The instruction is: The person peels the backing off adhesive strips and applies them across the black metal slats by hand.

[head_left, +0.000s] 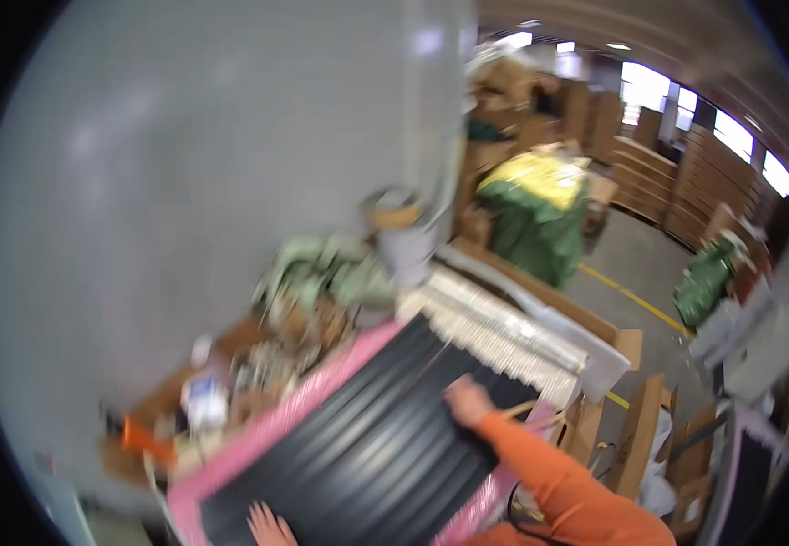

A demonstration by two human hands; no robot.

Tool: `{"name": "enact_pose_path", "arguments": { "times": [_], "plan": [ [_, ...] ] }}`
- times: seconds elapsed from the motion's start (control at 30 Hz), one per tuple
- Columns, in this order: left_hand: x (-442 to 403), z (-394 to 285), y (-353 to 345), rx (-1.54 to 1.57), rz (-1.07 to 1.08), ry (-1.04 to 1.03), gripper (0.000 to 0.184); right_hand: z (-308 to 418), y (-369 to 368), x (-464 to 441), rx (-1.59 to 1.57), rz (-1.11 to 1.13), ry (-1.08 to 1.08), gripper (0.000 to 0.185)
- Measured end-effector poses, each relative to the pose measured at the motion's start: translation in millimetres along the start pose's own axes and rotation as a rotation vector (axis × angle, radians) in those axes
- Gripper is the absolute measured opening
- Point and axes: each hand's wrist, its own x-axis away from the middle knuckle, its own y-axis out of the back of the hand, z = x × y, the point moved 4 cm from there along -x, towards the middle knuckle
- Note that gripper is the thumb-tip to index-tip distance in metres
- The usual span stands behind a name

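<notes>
Black ribbed material (358, 428) lies in front of me, with pink wrap (299, 396) along its edges. My left hand (269, 526) rests at its near left edge, fingers apart, nothing in it. Toward the far right part of the black ribs is my right hand (469, 401), at the end of an orange sleeve; its fingers are blurred, and whether they hold anything is hidden. Beyond the black ribs sits a row of pale, narrow pieces (494, 323).
A grey wall (212, 164) rises at the left. Along it are a greenish cloth bundle (344, 273), a grey bucket (405, 250) and an orange tool (146, 440). Green and yellow sacks (540, 214), an open carton (640, 437) and stacked cartons (645, 177) stand at the right.
</notes>
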Motion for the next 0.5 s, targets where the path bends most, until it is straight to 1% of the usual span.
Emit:
{"name": "enact_pose_path", "arguments": {
  "times": [0.03, 0.07, 0.1, 0.13, 0.17, 0.2, 0.23, 0.27, 0.3, 0.33, 0.37, 0.4, 0.43, 0.47, 0.5],
  "plan": [
    [10, 36, 6, -0.120, -0.032, 0.019, 0.045, -33, 3, 16, 0.118, -0.090, 0.057, 0.020],
    [13, 45, 33, -0.145, 0.013, 0.048, 0.045, -95, -7, 46, -0.584, 0.072, -0.137, 0.022],
    [17, 55, 49, -0.129, 0.020, 0.024, 0.044, -155, -15, 77, -1.253, 0.082, -0.432, 0.028],
    [35, 91, 35, -0.163, -0.036, 0.041, 0.042, -123, 63, 101, -1.009, -0.197, -0.584, 0.029],
    [48, 117, 28, -0.075, -0.138, 0.100, 0.035, -148, 91, 125, -1.015, -0.540, -0.736, 0.022],
    [61, 144, 17, -0.022, -0.200, 0.133, 0.031, -216, 109, 153, -0.867, -0.556, -0.714, 0.020],
    [68, 157, 17, 0.047, -0.175, 0.215, 0.031, -242, 149, 176, -0.761, -0.654, -0.748, 0.019],
    [74, 164, 20, 0.043, -0.165, 0.234, 0.031, -285, 185, 205, -0.669, -0.691, -0.736, 0.019],
    [83, 179, 25, -0.018, -0.244, 0.379, 0.033, -294, 233, 225, -0.732, -0.659, -0.741, 0.020],
    [88, 196, 28, -0.083, -0.326, 0.522, 0.034, -308, 274, 244, -0.512, -0.726, -0.707, 0.025],
    [93, 212, 31, -0.146, -0.404, 0.612, 0.041, -308, 314, 260, -0.608, -0.781, -0.835, 0.028],
    [105, 248, 10, -0.234, -0.370, 0.635, 0.046, -332, 357, 272, -0.480, -0.706, -0.729, 0.031],
    [111, 261, 0, -0.289, -0.211, 0.685, 0.047, -334, 393, 283, -0.472, -0.761, -0.726, 0.036],
    [109, 267, -3, -0.338, -0.051, 0.731, 0.047, -331, 428, 288, -0.503, -0.728, -0.720, 0.041],
    [103, 261, 4, -0.319, -0.018, 0.794, 0.046, -314, 460, 286, -0.354, -0.918, -0.694, 0.039]
  ]
}}
